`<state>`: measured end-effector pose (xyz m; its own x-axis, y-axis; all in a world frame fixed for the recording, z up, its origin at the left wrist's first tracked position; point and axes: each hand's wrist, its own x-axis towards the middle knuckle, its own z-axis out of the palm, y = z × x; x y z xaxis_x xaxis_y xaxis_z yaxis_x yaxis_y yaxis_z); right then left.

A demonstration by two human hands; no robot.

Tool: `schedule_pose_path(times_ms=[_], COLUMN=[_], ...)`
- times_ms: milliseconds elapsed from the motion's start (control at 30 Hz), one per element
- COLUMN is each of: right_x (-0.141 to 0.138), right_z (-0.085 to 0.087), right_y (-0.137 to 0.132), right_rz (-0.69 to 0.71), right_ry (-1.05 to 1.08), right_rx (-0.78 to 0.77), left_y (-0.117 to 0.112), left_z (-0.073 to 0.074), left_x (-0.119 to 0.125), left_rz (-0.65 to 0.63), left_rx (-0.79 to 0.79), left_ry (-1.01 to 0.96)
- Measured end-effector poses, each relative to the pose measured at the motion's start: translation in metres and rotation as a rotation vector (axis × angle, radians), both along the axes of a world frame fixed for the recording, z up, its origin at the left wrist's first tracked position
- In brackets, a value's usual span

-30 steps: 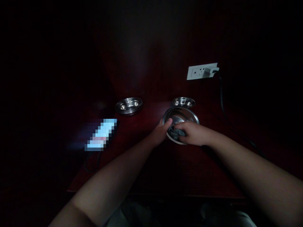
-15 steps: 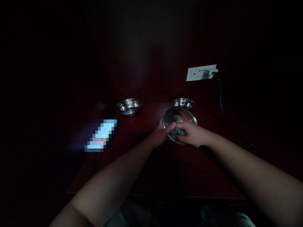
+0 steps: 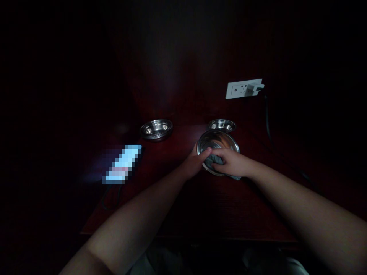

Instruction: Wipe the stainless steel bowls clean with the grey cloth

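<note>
A shiny metal bowl (image 3: 229,142) is tilted toward me over the table. My left hand (image 3: 197,158) grips its left rim, thumb over the edge and the other fingers behind the bowl. Inside the bowl, my right hand (image 3: 229,162) is closed on a grey-green cloth (image 3: 213,162) pressed to the inner wall. Part of the cloth hangs out below my right wrist. Just behind this bowl sits a smaller metal bowl (image 3: 222,125). To the left stands a stack of metal bowls (image 3: 156,130).
A lit phone (image 3: 122,164), blurred out, lies at the left with a cord below it. On the back wall is a white socket plate (image 3: 243,88) with a plug in it; a dark cable (image 3: 268,122) runs down to the right. The dark red table (image 3: 223,214) ends near me.
Both hands stay at the bowl, almost unmoved. The cloth has shifted a little, and more of it shows under my right wrist.
</note>
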<state>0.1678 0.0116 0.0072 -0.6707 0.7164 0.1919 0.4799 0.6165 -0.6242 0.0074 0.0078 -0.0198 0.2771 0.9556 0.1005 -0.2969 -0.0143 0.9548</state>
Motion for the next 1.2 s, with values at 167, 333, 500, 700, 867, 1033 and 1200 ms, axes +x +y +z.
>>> schedule_pose_path(times_ms=[167,333,500,700,867,1033,1200], right_x=[0.002,0.0026,0.0024,0.0034,0.0043,0.0043,0.003], right_z=[-0.0001,0.0019,0.0018,0.0016,0.0022,-0.0005,-0.0003], right_y=[0.0015,0.0009,0.0003,0.0015,0.0018,0.0024,0.0023], right_rz=[0.001,-0.05,-0.089,-0.064,-0.033,-0.03,-0.02], right_ry=[-0.113,-0.209,-0.244,-0.236,-0.218,-0.139,-0.066], right_rx=[0.069,0.13,0.123,0.121,0.12,0.04,-0.037], left_y=[0.0001,0.0022,0.0027,0.0011,0.0032,-0.0001,-0.002], left_z=[0.0012,0.0,-0.0007,0.0006,-0.0018,0.0014,0.0027], left_x=[0.0019,0.0011,0.001,0.0011,0.0016,0.0025,0.0008], left_rz=[0.008,-0.013,-0.01,0.005,0.017,0.025,0.017], left_rx=[-0.003,0.017,0.012,0.012,0.017,-0.024,-0.05], left_ry=[-0.013,-0.021,-0.019,-0.016,-0.024,-0.023,0.004])
